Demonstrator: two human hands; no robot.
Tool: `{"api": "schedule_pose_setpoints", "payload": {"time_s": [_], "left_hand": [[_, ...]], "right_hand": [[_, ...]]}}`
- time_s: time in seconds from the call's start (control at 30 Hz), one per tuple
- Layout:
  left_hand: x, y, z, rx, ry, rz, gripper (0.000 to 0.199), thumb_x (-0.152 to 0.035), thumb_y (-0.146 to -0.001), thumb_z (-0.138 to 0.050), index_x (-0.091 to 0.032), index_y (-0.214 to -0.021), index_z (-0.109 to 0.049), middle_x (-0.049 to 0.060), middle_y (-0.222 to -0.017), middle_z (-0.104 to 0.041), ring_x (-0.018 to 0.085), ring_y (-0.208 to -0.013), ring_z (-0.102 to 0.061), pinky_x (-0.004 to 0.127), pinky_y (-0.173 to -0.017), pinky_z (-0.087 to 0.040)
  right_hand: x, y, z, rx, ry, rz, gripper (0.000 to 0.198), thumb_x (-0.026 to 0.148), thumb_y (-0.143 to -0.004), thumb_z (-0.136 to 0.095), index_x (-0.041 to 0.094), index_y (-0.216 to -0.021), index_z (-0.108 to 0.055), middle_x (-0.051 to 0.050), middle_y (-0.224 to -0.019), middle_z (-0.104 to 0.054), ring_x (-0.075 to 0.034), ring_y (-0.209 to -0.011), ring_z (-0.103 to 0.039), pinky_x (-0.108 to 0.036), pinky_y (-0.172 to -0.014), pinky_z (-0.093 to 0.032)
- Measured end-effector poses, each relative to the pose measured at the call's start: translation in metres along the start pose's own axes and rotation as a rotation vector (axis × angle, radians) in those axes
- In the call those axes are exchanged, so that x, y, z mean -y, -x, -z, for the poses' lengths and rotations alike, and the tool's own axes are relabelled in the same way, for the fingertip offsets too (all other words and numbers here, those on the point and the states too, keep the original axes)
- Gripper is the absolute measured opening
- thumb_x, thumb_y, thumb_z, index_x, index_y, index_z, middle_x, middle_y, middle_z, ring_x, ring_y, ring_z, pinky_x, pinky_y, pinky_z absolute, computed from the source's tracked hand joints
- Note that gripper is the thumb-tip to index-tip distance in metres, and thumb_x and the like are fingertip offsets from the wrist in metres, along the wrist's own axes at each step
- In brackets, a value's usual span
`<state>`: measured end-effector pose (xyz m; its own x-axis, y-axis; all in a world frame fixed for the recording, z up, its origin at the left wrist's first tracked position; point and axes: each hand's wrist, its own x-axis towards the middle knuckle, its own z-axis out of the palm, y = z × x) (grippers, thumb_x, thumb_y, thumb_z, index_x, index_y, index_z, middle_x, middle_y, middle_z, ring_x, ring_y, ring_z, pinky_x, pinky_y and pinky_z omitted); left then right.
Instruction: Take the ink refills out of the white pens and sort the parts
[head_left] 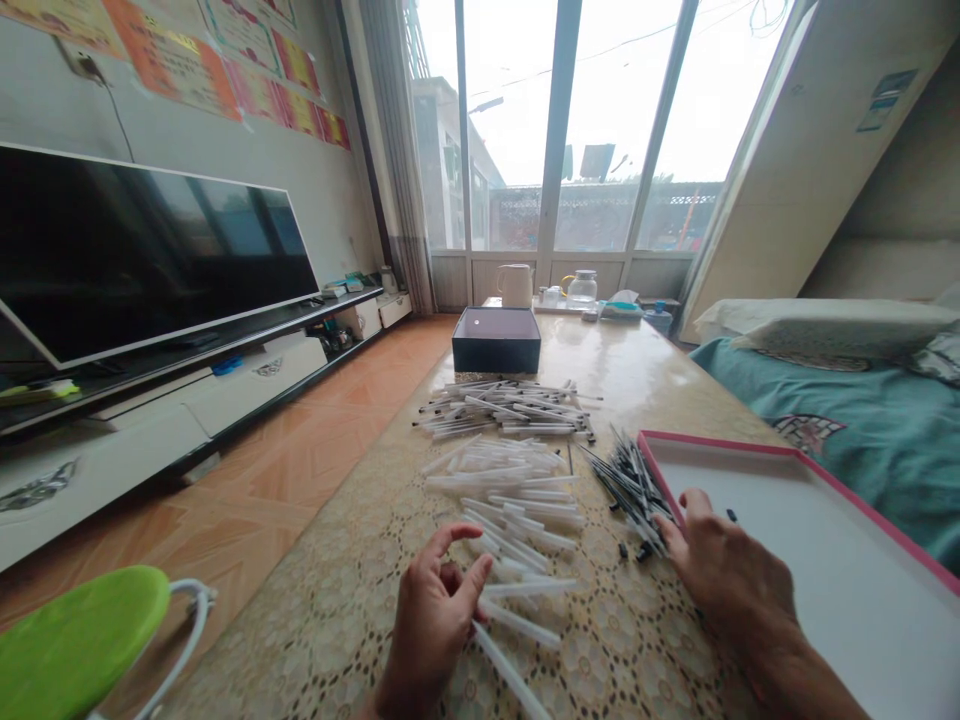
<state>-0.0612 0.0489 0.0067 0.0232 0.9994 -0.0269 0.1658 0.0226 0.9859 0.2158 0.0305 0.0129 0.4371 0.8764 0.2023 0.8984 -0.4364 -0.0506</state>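
Observation:
My left hand [435,615] is at the near end of a row of translucent white pen barrels [525,480]. Its thumb and forefinger are apart, while the other fingers curl around one end of a pen barrel [511,672] that slants down toward me. My right hand [739,570] reaches over the pink rim of a shallow white box lid [870,590]. Its thumb and forefinger are spread beside a heap of thin dark pen refills [630,490], with nothing visible between them. Small black plugs [623,551] lie by the heap, and another black piece [732,515] is inside the lid.
Beyond the barrels lies a pile of pens with dark tips [510,408], then an open dark box [496,345]. A jug [516,286], a glass pot [582,289] and a tissue pack [621,306] stand at the table's far end. A green stool [82,640] is at left.

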Motion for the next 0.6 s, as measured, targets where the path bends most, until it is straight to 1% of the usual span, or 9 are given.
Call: {"api": "schedule_pose_setpoints", "payload": {"time_s": [0.07,0.13,0.23,0.3,0.37,0.47,0.53,0.6], "left_hand": [[0.001,0.001,-0.001,0.001,-0.015,-0.030,0.030,-0.038,-0.069,-0.066,-0.018,-0.091,-0.062,-0.008,-0.034,-0.048,0.011,-0.031,-0.045,0.017,-0.036,-0.035],[0.000,0.002,-0.002,-0.004,-0.024,-0.051,0.027,-0.037,-0.070,-0.066,-0.019,-0.090,-0.062,-0.008,-0.035,-0.046,0.010,-0.031,-0.044,0.017,-0.037,-0.036],[0.000,0.004,-0.005,-0.017,-0.028,-0.064,0.023,-0.036,-0.071,-0.066,-0.019,-0.086,-0.063,-0.008,-0.035,-0.043,0.010,-0.032,-0.044,0.017,-0.037,-0.035],[0.001,0.005,-0.007,-0.030,-0.031,-0.070,0.021,-0.035,-0.071,-0.065,-0.019,-0.085,-0.062,-0.008,-0.035,-0.043,0.010,-0.032,-0.042,0.017,-0.036,-0.034],[0.005,0.006,-0.009,-0.042,-0.041,-0.080,0.021,-0.035,-0.071,-0.065,-0.019,-0.084,-0.062,-0.008,-0.034,-0.042,0.010,-0.031,-0.041,0.017,-0.035,-0.033],[0.013,0.006,-0.011,-0.041,-0.052,-0.100,0.022,-0.037,-0.071,-0.065,-0.020,-0.084,-0.062,-0.008,-0.035,-0.041,0.009,-0.030,-0.039,0.017,-0.035,-0.032],[0.018,0.006,-0.011,-0.027,-0.043,-0.124,0.024,-0.040,-0.072,-0.063,-0.020,-0.084,-0.062,-0.009,-0.035,-0.040,0.009,-0.030,-0.038,0.018,-0.035,-0.032],[0.023,0.006,-0.011,-0.014,-0.037,-0.148,0.026,-0.043,-0.074,-0.060,-0.020,-0.086,-0.061,-0.009,-0.035,-0.039,0.009,-0.029,-0.037,0.018,-0.034,-0.032]], "right_hand": [[0.004,0.000,0.008,-0.006,-0.032,0.015,0.016,0.037,-0.087,-0.045,0.022,-0.087,-0.051,-0.008,-0.066,-0.068,-0.027,-0.062,-0.068,-0.028,-0.045,-0.035],[0.013,0.001,0.018,0.001,-0.128,0.091,0.015,0.035,-0.087,-0.044,0.023,-0.083,-0.052,-0.006,-0.065,-0.068,-0.025,-0.065,-0.067,-0.027,-0.048,-0.036],[0.034,-0.004,0.031,0.093,-0.286,0.312,0.018,0.032,-0.087,-0.044,0.022,-0.075,-0.053,-0.002,-0.063,-0.066,-0.019,-0.063,-0.064,-0.025,-0.053,-0.038],[0.048,-0.014,0.033,0.148,-0.291,0.437,0.018,0.031,-0.087,-0.046,0.021,-0.074,-0.055,-0.002,-0.066,-0.066,-0.017,-0.063,-0.062,-0.024,-0.055,-0.038],[0.060,-0.030,0.028,0.146,-0.238,0.481,0.013,0.028,-0.086,-0.049,0.019,-0.079,-0.057,-0.004,-0.072,-0.066,-0.016,-0.067,-0.061,-0.024,-0.058,-0.039],[0.075,-0.062,0.013,0.113,-0.178,0.479,0.007,0.019,-0.083,-0.054,0.016,-0.088,-0.059,-0.006,-0.084,-0.066,-0.016,-0.076,-0.061,-0.024,-0.065,-0.041],[0.086,-0.084,0.001,0.091,-0.144,0.483,0.012,0.020,-0.084,-0.056,0.015,-0.095,-0.059,-0.007,-0.096,-0.063,-0.016,-0.084,-0.060,-0.027,-0.071,-0.045],[0.098,-0.101,-0.012,0.071,-0.113,0.489,0.019,0.026,-0.087,-0.055,0.015,-0.102,-0.057,-0.006,-0.104,-0.060,-0.017,-0.088,-0.060,-0.033,-0.075,-0.048]]}}
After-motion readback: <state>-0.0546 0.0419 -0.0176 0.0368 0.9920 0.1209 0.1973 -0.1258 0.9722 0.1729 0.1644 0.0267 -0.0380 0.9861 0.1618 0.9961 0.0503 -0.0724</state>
